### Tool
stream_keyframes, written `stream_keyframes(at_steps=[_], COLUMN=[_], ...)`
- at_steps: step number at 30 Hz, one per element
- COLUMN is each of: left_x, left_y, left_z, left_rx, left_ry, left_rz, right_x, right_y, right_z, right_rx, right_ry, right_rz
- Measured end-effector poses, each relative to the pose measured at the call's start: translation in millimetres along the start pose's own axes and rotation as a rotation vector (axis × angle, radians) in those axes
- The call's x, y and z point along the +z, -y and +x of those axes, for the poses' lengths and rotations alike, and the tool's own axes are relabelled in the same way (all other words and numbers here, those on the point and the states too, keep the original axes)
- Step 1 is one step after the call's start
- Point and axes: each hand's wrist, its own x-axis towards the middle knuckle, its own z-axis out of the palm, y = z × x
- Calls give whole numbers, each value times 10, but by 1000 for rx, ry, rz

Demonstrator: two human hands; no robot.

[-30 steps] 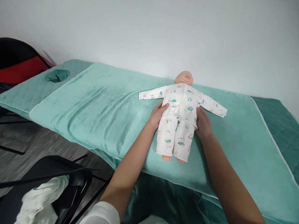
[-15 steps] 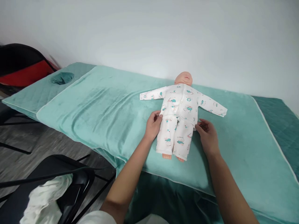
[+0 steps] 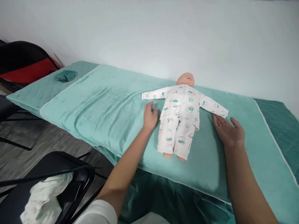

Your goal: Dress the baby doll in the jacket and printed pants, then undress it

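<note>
A baby doll (image 3: 185, 79) lies on its back on the green bed cover, its head toward the wall and its feet toward me. It wears a white printed pajama top (image 3: 182, 101) with both sleeves spread out and matching pants (image 3: 176, 137); its toes stick out below the cuffs. My left hand (image 3: 150, 116) is open beside the doll's waist, below the left-side sleeve, holding nothing. My right hand (image 3: 229, 130) is open, palm turned up, with its fingertips at the underside of the right-side sleeve's end.
The massage bed (image 3: 105, 93) has a face hole (image 3: 65, 76) at its left end and stands against a white wall (image 3: 149, 34). At lower left, a black folding chair (image 3: 77, 174) holds crumpled white cloth (image 3: 46, 196). A black and red chair (image 3: 30, 71) stands farther back.
Both hands have left the lower edge of the pajama top. My left hand moved slightly up and away; my right hand moved right to the sleeve's end and turned palm up.
</note>
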Motion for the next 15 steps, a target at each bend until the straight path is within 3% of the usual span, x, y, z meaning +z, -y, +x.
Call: stream_keyframes(at_steps=[3, 8, 12, 15], left_x=[-32, -69, -92, -264], left_y=[84, 120, 143, 178], left_z=[264, 456, 392, 170], left_rx=[48, -71, -73, 6], left_ry=[58, 180, 157, 126], left_rz=[343, 649, 673, 638], right_x=[30, 105, 110, 94], right_y=[-62, -121, -129, -128], right_z=[-70, -147, -157, -173], right_rx=[-26, -63, -77, -96], right_ry=[-29, -103, -102, -104], right_rz=[-31, -98, -90, -80])
